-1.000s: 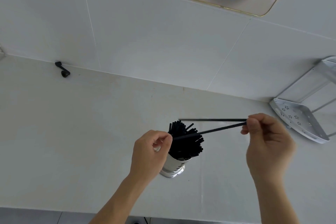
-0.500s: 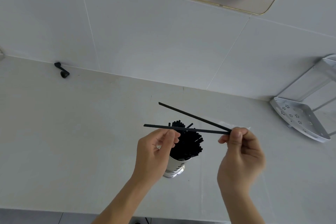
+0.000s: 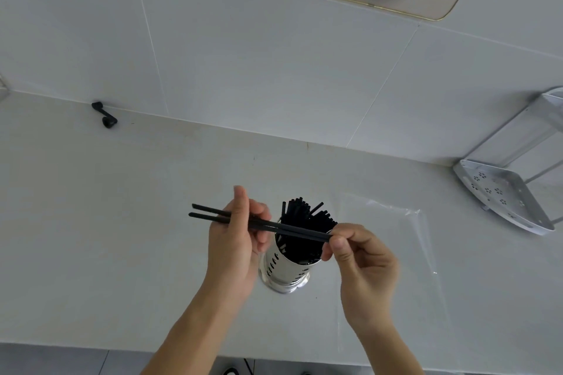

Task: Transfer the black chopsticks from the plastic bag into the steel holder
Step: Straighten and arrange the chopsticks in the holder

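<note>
The perforated steel holder [image 3: 285, 268] stands mid-counter [image 3: 91, 237], packed with black chopsticks [image 3: 304, 222]; the clear plastic bag [image 3: 396, 237] lies to its right, the white corner rack [image 3: 502, 195] beyond that.

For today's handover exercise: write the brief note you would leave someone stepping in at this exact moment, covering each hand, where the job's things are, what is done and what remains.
Left hand: fingers curled round the middle of two black chopsticks, held level above the counter.
Right hand: pinches the same pair at its other end.
Steel holder: upright on the counter, under the pair, already packed with black chopsticks.
Plastic bag: flat on the counter to the right; no chopsticks visible in it.
Done: most chopsticks are in the holder.
Left: tip this pair upright and drop it in.
</note>
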